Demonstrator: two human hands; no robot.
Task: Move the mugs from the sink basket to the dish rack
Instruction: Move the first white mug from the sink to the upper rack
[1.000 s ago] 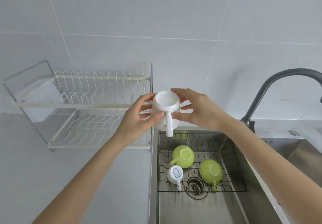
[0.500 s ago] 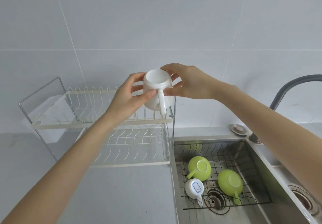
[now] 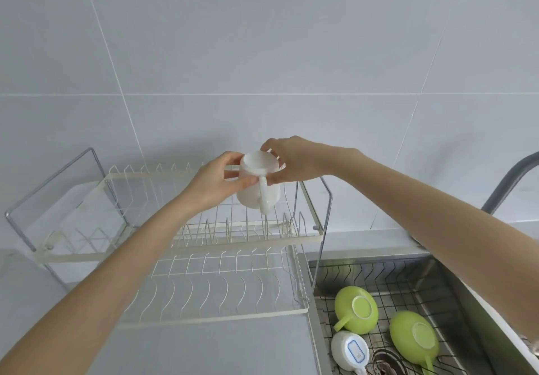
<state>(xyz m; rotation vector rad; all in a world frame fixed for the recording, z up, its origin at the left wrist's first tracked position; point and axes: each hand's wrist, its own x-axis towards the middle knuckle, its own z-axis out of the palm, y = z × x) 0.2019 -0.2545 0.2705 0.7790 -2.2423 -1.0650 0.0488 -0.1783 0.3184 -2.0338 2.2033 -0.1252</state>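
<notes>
An upside-down white mug (image 3: 260, 183) hangs over the right end of the dish rack's top tier (image 3: 204, 242), handle toward me. My left hand (image 3: 214, 183) grips its left side and my right hand (image 3: 294, 160) grips its base and right side. In the black wire sink basket (image 3: 388, 275) at lower right lie two green mugs (image 3: 356, 309) (image 3: 414, 341), both bottom up, and a small white mug (image 3: 350, 351) with a blue label on its base.
The two-tier cream wire rack stands on the grey counter (image 3: 204, 351) left of the steel sink (image 3: 466, 301). A white panel (image 3: 75, 214) stands at the rack's left end. A dark faucet (image 3: 507, 182) curves at the right. The drain (image 3: 385, 364) lies under the basket.
Both hands carried the white mug left and away from the sink, to above the rack's top tier. My head moved closer, so the rack looks larger and the sink sits lower right.
</notes>
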